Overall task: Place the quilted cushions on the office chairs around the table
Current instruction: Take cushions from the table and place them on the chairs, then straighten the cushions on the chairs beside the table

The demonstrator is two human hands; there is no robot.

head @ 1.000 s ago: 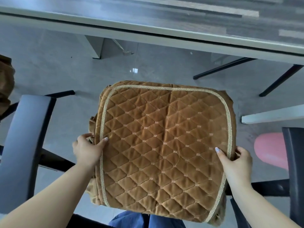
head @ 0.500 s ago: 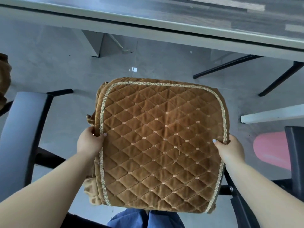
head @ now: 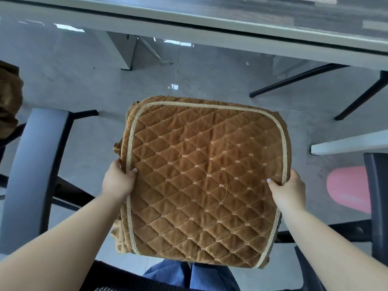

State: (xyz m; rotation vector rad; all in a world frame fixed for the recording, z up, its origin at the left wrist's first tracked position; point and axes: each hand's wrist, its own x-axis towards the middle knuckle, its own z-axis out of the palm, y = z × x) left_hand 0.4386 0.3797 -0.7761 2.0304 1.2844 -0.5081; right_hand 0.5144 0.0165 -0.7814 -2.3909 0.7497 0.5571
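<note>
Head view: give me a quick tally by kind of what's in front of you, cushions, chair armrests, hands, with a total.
Brown quilted cushions: 2, one held, one partly visible at the left edge
Chair armrests: 2, left, right
Hands on the held cushion: 2, left hand, right hand
Total: 6

Open floor (head: 189, 80) lies ahead under the table (head: 210, 24); chair armrests (head: 31, 175) flank both sides, the cushion (head: 205, 179) between.

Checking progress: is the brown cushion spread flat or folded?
Spread flat: the cushion shows its whole quilted face, with left hand and right hand holding opposite edges.
</note>
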